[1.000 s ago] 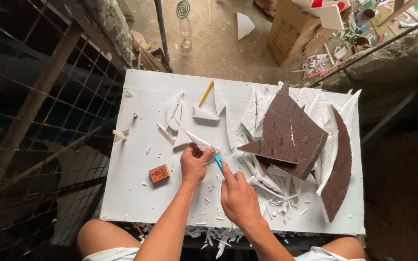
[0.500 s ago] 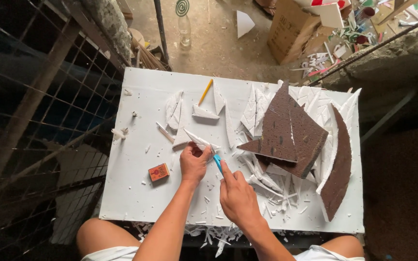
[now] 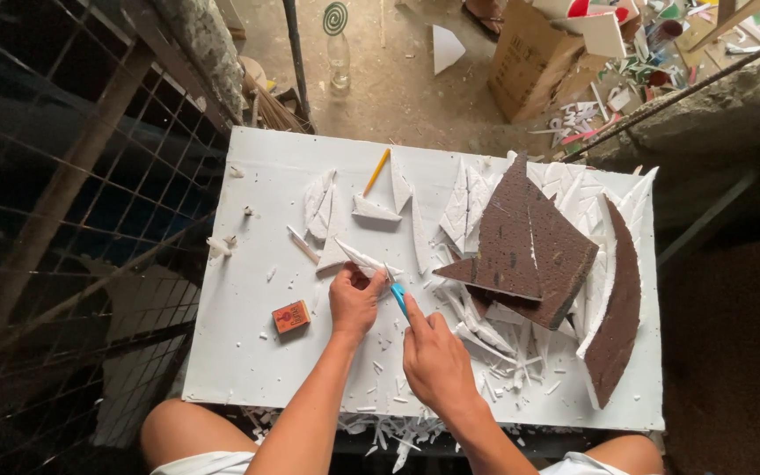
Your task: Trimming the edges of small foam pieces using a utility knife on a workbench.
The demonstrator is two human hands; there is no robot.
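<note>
On the white table [image 3: 248,369], a small orange box [image 3: 291,316] lies just left of the left hand [image 3: 355,299], whose fingers are closed on a narrow white foam strip [image 3: 364,260] pressed to the table. Just right of that hand, the right hand [image 3: 434,362] has its fingers gripped around a blue-handled knife [image 3: 398,299], its tip at the strip's near end. Farther right of the left hand lie overlapping brown boards [image 3: 529,242] among white offcuts, with a yellow pencil [image 3: 376,171] beyond.
</note>
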